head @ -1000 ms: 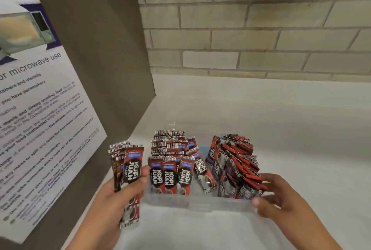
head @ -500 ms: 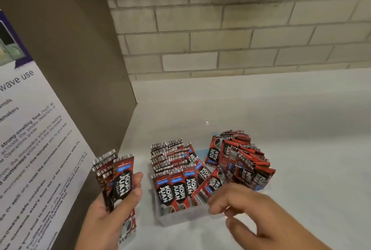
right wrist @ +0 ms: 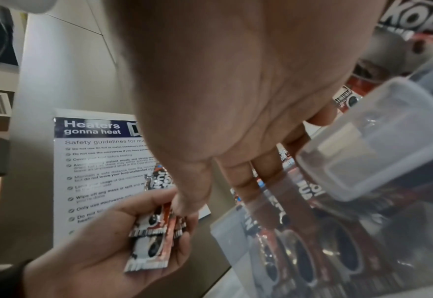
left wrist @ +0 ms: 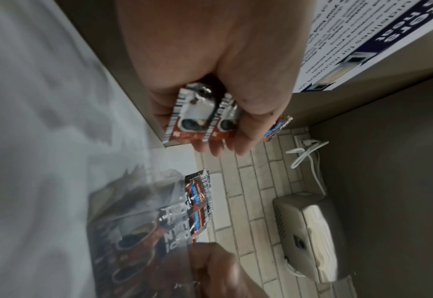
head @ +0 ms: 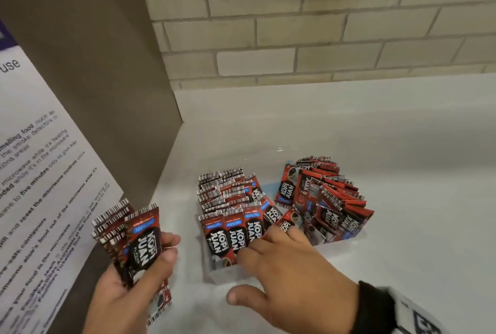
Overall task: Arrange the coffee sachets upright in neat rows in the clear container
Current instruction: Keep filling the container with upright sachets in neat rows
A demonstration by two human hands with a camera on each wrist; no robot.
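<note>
At far left a printed microwave safety notice [head: 40, 172] is fixed to a brown panel. Beside it, the left hand [head: 128, 288] keeps a stack of flat, glossy foil coffee sachets [head: 134, 242] upright in its grip, thumb across the front face and fingers curled behind, apparently held in reserve as stock to feed in. To the right, the clear container [head: 228, 274], a rigid see-through plastic box, sits on the smooth pale desk [head: 402, 226]. Its left portion holds the neat upright rows [head: 230, 215], labels facing forward; its right portion holds the leaning sachets [head: 330, 199], fanned and tilted, not yet straightened. The right hand [head: 290, 277] reaches over the near wall with fingers extended onto the packets at the gap between the two groups, thumb spread wide, grasping nothing that can be seen; the purpose is judged to be steadying or tidying the rows. A tiled wall [head: 322, 25] stands behind.
</note>
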